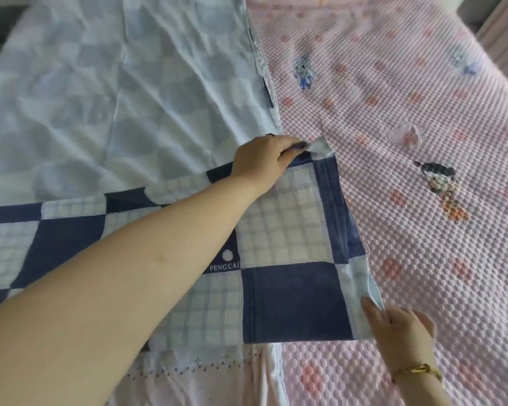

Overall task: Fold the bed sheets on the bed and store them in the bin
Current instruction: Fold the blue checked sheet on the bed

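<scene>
Where the bed [481,303] comes closest, a pale pink cloth with small dots [194,379] lies at the near edge, and the bed sheet [291,306] lies over its far side. Just to the right is the right hand [402,332], with a gold bracelet [417,371] on the wrist. One finger lies flat on the near right corner of the folded sheet. I cannot tell if this hand pinches the cloth or only presses on it.

The sheet has big dark blue squares and white checked squares. It lies flat on the left side of the bed. The bare left arm reaches across it. The left hand [261,159] pinches the far right corner of the folded part, and that corner sticks up a little.

Past the fold, the pale back side of the sheet runs toward the far left corner of the bed, full of creases. On the right side the pink bumpy bed cover [423,112] shows, with little cartoon pictures [440,177] on it.
</scene>
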